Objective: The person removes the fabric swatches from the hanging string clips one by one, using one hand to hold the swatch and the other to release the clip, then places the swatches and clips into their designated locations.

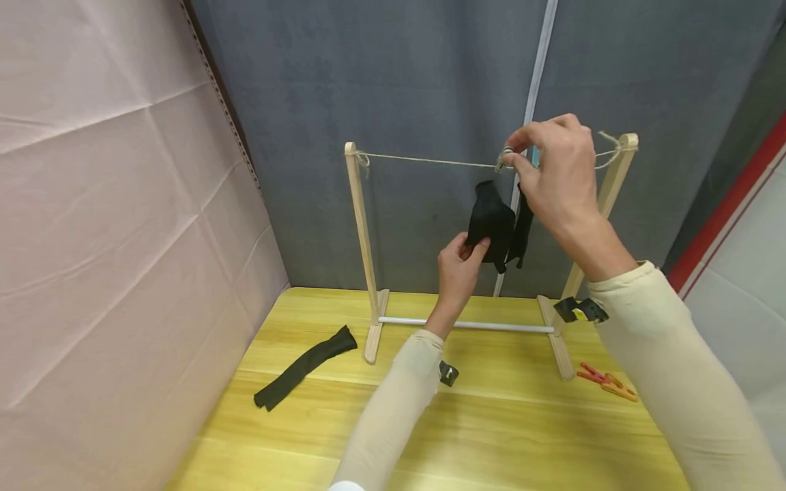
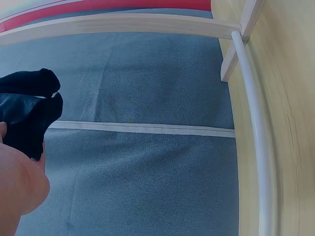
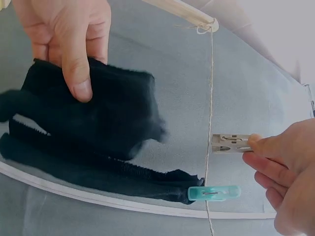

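Observation:
My left hand (image 1: 457,273) pinches a black sock (image 1: 491,218) between thumb and fingers, holding it up below the string (image 1: 424,160). In the right wrist view the sock's free end is slightly blurred and apart from the string. My right hand (image 1: 561,170) pinches a pale grey clothespin (image 3: 230,143), whose tip is right at the string. Beside it, a second black sock (image 3: 123,184) hangs from the string by a teal clothespin (image 3: 216,192). In the head view my right hand partly covers that hanging sock and its clothespin.
The string is tied between two wooden posts (image 1: 362,232), joined low down by a white rod (image 1: 467,325). Another black sock (image 1: 307,365) lies on the wooden table (image 1: 491,409) at left. Red (image 1: 592,373) and orange clothespins (image 1: 620,389) lie at right. A grey curtain (image 1: 368,68) hangs behind.

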The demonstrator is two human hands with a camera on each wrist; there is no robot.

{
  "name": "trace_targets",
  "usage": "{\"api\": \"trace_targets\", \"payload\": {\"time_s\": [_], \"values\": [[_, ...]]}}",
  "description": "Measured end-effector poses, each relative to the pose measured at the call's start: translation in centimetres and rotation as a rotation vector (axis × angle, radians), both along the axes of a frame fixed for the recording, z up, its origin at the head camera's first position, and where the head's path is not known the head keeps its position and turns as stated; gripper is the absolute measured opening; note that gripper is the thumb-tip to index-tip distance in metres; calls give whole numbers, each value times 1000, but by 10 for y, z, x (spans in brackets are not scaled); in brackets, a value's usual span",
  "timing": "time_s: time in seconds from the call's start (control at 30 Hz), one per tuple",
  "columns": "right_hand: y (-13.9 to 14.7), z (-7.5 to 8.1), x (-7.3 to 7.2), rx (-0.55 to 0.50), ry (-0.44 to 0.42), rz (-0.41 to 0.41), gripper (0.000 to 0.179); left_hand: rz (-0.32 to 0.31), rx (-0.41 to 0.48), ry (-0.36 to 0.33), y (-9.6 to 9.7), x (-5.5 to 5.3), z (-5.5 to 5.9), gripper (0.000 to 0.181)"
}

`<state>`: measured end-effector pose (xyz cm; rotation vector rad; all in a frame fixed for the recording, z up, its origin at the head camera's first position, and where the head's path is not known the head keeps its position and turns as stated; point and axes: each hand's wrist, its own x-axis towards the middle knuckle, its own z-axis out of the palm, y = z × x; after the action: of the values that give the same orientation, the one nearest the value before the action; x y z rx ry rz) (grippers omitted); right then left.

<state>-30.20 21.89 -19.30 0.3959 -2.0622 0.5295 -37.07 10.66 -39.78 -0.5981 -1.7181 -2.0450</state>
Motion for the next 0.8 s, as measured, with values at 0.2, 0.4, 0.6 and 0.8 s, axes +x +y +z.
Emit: {"api": "trace_targets", "payload": {"time_s": [0.2,0.4,0.6,0.8], "values": [[1,-1,9,29,-48,-20,16,23,-28,-3,-5,3,-3,25],[2,-7,22,64,-59,-17,21,14,-6,12,-11,5,-7,25],[8,-22,33,117,-23,16,27,-18,21,-41,-20,10,-12,24],[22,-46,32,174,32,86,32,-48,14,-96,-34,15,-21,23]]}}
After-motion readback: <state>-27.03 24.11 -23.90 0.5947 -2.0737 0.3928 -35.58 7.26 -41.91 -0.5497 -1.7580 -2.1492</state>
